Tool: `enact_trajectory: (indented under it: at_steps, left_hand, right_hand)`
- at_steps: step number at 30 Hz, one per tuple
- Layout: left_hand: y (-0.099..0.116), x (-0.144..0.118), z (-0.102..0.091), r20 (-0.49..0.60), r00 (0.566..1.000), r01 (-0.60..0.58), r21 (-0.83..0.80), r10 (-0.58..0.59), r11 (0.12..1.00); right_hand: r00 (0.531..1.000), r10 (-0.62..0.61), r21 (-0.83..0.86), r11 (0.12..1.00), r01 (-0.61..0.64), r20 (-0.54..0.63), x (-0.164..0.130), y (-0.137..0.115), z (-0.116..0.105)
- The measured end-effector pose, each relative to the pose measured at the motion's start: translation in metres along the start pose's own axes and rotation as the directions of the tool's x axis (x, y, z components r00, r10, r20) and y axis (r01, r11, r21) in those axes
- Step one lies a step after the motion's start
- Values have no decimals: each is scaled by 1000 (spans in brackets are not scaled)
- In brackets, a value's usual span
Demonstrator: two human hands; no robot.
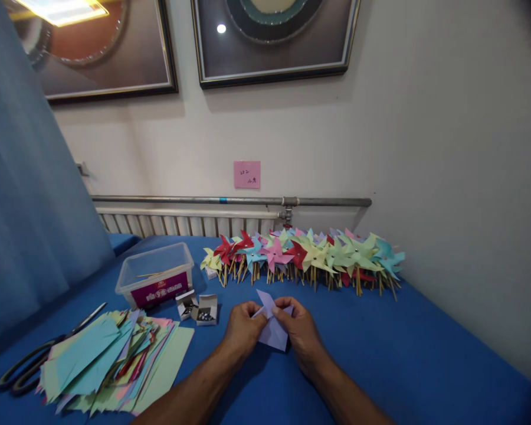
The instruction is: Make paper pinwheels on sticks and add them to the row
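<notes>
Both of my hands meet over the blue table (380, 354), pinching a lavender paper square (272, 333) with folded corners. My left hand (243, 326) grips its left side and my right hand (298, 327) its right side, with the thumbs pressing near the centre. The paper's upper point sticks up between my fingers. To the left lies a fanned pile of cut coloured paper squares (110, 360). Two small open boxes of pins (199, 308) stand just left of my left hand.
A long row of finished paper pinwheels on sticks (310, 257) lies against the back wall. A clear plastic tub holding sticks (157, 274) stands at the back left. Black-handled scissors (35, 357) lie at the far left edge, near a blue curtain (26, 206).
</notes>
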State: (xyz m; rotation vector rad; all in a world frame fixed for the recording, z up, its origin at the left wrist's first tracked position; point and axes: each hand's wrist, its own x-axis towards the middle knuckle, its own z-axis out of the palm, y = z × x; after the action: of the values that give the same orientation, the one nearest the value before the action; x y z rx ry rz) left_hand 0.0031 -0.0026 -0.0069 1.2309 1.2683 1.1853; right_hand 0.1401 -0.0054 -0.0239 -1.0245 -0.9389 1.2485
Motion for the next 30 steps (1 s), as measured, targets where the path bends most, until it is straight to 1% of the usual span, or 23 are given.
enact_trajectory:
  at_steps: [3,8,11,14,16,19,23,30]
  left_hand:
    - [-1,1,1,4,1000,5,-31,-5,1000]
    - [0,0,1,17,1000,18,-67,-17,998]
    - [-1,0,0,15,1000,18,-55,-17,998]
    - [-1,1,-1,19,1000,19,-31,-18,999]
    - [-1,1,-1,23,1000,17,-9,-17,1000]
    - [-2,1,-1,28,1000,8,26,-9,1000]
    - [-4,1,-1,29,1000,-1,31,0,1000]
    - [-4,0,-1,41,999,-4,36,2,999]
  right_hand:
    - [1000,-11,-38,999,11,-6,3,0,-2]
    - [998,-65,-96,993,66,10,6,-3,-5]
    - [994,-109,-164,980,112,26,6,-5,-7]
    - [983,-175,-236,954,184,61,4,-7,-8]
    - [978,-194,-262,942,209,80,3,-8,-7]
    - [981,-174,-262,946,190,86,2,-10,-6]
    - [981,-183,-276,941,196,73,1,-12,-4]
    - [982,-151,-267,947,176,110,1,-12,-6]
